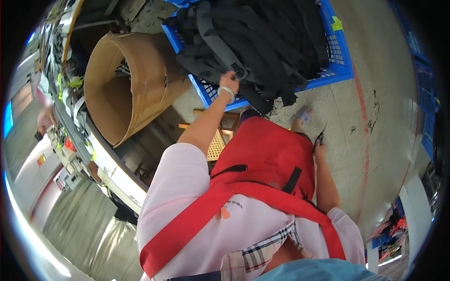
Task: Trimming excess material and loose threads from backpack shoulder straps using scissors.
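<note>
Picking seems underway: left hand (228,85) grasps a grey buckled strap (220,49) over the blue crate (331,80); right hand (320,150), nearside of it, grips scissors (319,139); lifting clear seems called for.

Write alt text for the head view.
A left hand holds a grey strap near its buckle, over black fabric heaped in a blue crate; the right hand, lowered beside a red apron, holds a small dark tool. A large cardboard container is left of the crate.
</note>
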{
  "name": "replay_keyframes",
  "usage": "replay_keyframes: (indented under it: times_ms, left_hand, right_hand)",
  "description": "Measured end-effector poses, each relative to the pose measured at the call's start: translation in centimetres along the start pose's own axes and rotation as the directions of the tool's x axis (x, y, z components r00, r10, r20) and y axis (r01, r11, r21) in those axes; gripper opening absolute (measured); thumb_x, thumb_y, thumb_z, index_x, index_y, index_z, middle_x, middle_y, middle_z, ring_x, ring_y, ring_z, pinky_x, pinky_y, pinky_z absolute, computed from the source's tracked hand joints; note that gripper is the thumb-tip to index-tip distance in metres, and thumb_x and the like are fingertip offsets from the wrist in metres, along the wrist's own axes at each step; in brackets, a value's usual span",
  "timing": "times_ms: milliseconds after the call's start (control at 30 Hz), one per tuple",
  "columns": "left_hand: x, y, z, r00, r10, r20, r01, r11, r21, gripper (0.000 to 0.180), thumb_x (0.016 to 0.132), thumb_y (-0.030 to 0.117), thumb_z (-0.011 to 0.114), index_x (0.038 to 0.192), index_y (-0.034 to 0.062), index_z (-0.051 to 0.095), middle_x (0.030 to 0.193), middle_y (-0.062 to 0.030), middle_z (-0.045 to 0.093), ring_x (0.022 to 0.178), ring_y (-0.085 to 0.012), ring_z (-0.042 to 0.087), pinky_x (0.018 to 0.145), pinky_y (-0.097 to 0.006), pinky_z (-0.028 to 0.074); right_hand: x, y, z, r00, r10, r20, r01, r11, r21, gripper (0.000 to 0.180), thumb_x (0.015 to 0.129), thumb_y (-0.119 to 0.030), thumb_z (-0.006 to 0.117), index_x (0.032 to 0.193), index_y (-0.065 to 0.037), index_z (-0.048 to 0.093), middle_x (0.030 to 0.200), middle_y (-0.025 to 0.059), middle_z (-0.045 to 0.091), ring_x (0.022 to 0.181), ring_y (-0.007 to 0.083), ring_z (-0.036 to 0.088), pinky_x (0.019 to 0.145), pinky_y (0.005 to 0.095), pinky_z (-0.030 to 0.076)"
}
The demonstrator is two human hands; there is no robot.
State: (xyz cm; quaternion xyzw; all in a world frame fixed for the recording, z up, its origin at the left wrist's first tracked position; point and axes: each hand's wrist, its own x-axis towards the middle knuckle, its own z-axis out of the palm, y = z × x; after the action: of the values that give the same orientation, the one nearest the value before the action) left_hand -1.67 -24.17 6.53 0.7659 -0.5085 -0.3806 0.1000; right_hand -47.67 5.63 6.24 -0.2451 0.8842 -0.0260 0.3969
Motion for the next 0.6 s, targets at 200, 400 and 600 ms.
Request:
replay_keyframes:
  times_ms: [200, 400, 600]
  left_hand:
    - [7.7, 1.3, -2.8, 0.971, -0.187, -0.149, 0.206, 0.971, 0.123, 0.089, 0.077, 0.033, 0.074, 0.142, -0.0001, 0.023, 0.140, -0.0262, 0.029, 0.128, -0.0413, 0.038, 0.105, -0.042, 0.037]
    - [13.5, -1.3, 3.6, 0.904, -0.305, -0.299, 0.367, 0.913, 0.179, 0.108, 0.078, 0.048, 0.070, 0.146, -0.0040, 0.005, 0.151, -0.0286, 0.011, 0.136, -0.0436, 0.026, 0.110, -0.047, 0.029]
    - [13.9, -7.6, 9.7, 0.820, 0.122, -0.559, 0.174, 0.878, 0.447, 0.095, 0.083, 0.041, 0.065, 0.147, -0.0020, 0.010, 0.151, -0.0285, 0.014, 0.134, -0.0420, 0.032, 0.101, -0.052, 0.038]
  right_hand:
    - [-7.6, -3.0, 12.5, 0.958, -0.174, 0.228, 0.149, 0.981, 0.122, 0.033, 0.089, -0.024, 0.058, 0.104, 0.006, 0.058, 0.094, 0.0273, 0.064, 0.092, 0.0414, 0.062, 0.078, 0.0433, 0.048]
    - [-7.1, -4.4, 22.6, 0.938, -0.012, 0.347, -0.237, 0.707, 0.666, 0.028, 0.096, -0.033, 0.054, 0.091, -0.006, 0.053, 0.061, 0.0024, 0.052, 0.050, 0.0119, 0.051, 0.044, 0.0263, 0.040]
    - [-7.3, -0.7, 29.6, 0.894, 0.052, 0.445, -0.429, 0.381, 0.819, 0.045, 0.094, -0.045, 0.055, 0.111, -0.003, 0.052, 0.073, 0.0028, 0.056, 0.054, 0.0110, 0.050, 0.050, 0.0261, 0.041]
